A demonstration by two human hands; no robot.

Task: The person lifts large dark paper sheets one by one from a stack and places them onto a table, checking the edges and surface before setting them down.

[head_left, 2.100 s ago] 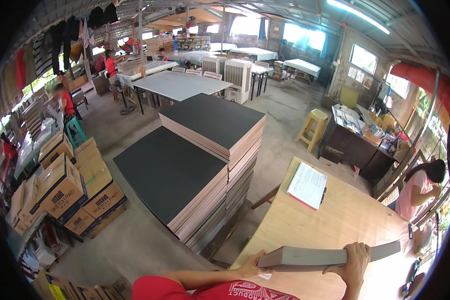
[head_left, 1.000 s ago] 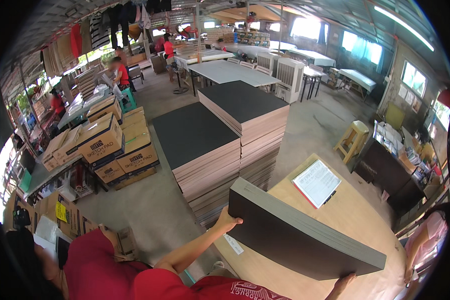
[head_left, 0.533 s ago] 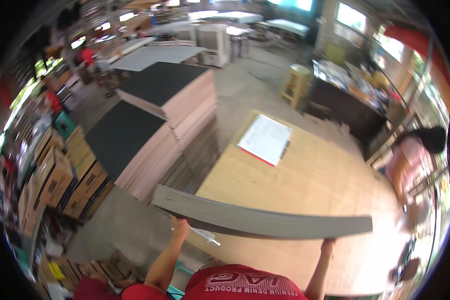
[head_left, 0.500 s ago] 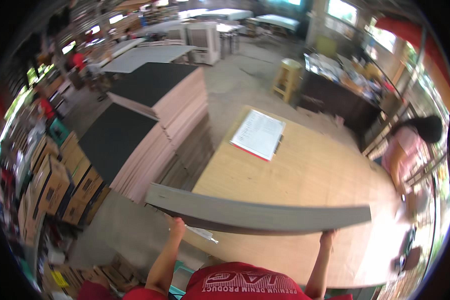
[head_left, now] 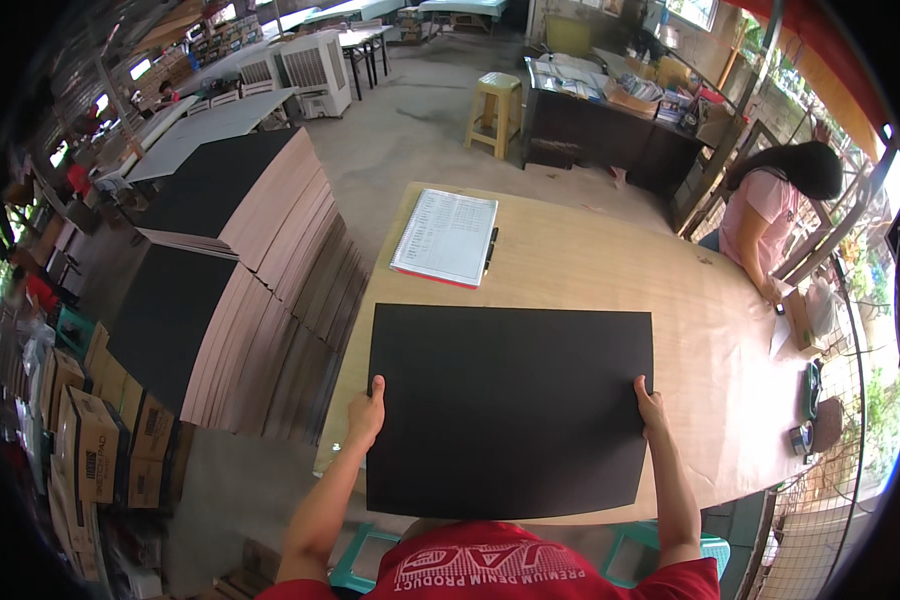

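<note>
A large black rectangular board (head_left: 510, 410) is held broad face up over the near part of the wooden table (head_left: 560, 260). My left hand (head_left: 368, 410) grips its left edge, thumb on top. At the opposite edge my right hand (head_left: 650, 408) grips it the same way, fingers mostly hidden underneath. Whether the board touches the tabletop cannot be made out. Beyond it lies a spiral notebook (head_left: 446, 238) with a printed sheet and a red edge, a black pen (head_left: 491, 250) along its right side.
Left of the table stand tall stacks of black-topped boards (head_left: 260, 270) with pinkish-brown edges. Cardboard boxes (head_left: 95, 445) are piled at far left. At the table's right end a person in pink (head_left: 770, 215) bends over the tabletop. A yellow stool (head_left: 493, 115) stands behind; green stools (head_left: 365, 555) are near me.
The board has turned from a narrow, tilted grey view to its broad black face. My hands stay on its two side edges. The view has swung, shifting the table and notebook leftward.
</note>
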